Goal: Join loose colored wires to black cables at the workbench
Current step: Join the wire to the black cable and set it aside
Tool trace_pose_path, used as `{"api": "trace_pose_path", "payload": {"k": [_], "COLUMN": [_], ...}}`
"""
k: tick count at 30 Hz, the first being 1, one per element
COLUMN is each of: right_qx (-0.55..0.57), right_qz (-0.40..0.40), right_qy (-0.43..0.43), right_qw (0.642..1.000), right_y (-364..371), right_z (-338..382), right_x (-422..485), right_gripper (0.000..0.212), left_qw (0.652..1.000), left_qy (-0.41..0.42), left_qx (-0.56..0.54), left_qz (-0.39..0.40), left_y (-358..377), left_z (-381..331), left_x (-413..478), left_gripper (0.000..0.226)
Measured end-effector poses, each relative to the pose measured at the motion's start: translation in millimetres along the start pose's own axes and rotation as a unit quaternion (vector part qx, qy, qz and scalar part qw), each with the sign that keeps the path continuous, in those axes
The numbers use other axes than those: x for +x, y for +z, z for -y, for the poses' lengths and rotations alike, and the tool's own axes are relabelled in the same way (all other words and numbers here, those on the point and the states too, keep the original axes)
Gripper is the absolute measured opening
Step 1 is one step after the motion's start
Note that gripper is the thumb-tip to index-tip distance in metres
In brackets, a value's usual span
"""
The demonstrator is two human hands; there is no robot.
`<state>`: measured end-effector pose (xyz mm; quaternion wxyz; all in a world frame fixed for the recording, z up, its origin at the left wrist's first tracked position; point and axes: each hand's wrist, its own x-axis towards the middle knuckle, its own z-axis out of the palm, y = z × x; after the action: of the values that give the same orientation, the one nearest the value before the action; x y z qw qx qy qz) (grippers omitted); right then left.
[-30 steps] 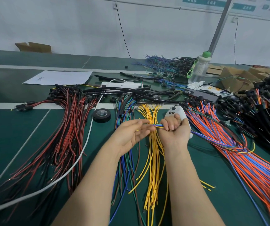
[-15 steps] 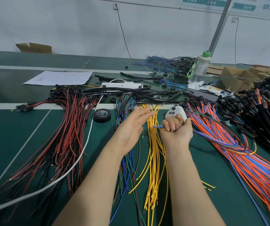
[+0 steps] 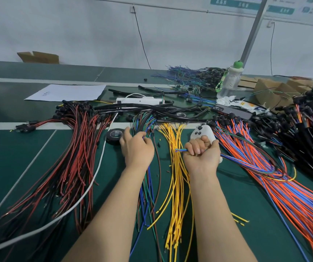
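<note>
Wire bundle (image 3: pixel 180 149) inside right hand (image 3: pixel 202 154), left hand (image 3: pixel 137 148) apart

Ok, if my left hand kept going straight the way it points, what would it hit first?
The left hand points away from you, fingertips at the blue and green wire bundle, so that comes first. Just beyond lie the black cables, though depth is unclear.

Right of the yellow wires (image 3: pixel 177 186) you have bare mat (image 3: pixel 250 242) up to the orange-blue wires (image 3: pixel 293 201). Left of them, mixed-colour wires (image 3: pixel 147 195) and a tape roll (image 3: pixel 112 140) block you.
</note>
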<state>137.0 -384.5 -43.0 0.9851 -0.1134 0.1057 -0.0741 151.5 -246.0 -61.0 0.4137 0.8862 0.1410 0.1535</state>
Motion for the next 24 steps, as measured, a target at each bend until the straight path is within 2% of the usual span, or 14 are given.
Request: {"api": "trace_pose_path", "payload": {"k": [4, 9, 12, 14, 16, 18, 21, 24], "right_qx": [0.001, 0.003, 0.003, 0.001, -0.005, -0.01, -0.034, -0.09], "right_qz": [0.002, 0.003, 0.001, -0.002, -0.002, -0.001, 0.004, 0.01], "right_qy": [0.003, 0.005, 0.004, 0.002, 0.003, 0.007, 0.021, 0.034], "right_qw": [1.0, 1.0, 1.0, 1.0, 1.0, 1.0, 0.999, 0.995], "right_y": [-1, 0, 1, 1, 0, 0, 1, 3], "right_z": [-1, -2, -2, -3, -3, -4, -6, -9], "right_x": [1, 2, 2, 1, 1, 0, -1, -2], "right_gripper": [0.055, 0.057, 0.058, 0.058, 0.056, 0.053, 0.051, 0.052], "left_qw": [0.993, 0.996, 0.992, 0.97, 0.934, 0.891, 0.834, 0.805], "left_qy": [0.009, 0.026, 0.043, 0.052, 0.052, 0.032, -0.02, -0.065], "left_qx": [0.103, 0.076, -0.034, -0.121, -0.215, -0.315, -0.441, -0.517], "left_qz": [0.049, -0.027, -0.117, -0.206, -0.281, -0.326, -0.331, -0.283], "left_y": [4, 1, -8, -21, -36, -51, -63, -57], "left_z": [-3, -5, -5, -7, -7, -2, 7, 10], "left_x": [9, 15, 14, 11, 11, 14, 17, 14], "left_gripper": [0.034, 0.032, 0.026, 0.017, 0.006, 0.01, 0.024, 0.027]}}
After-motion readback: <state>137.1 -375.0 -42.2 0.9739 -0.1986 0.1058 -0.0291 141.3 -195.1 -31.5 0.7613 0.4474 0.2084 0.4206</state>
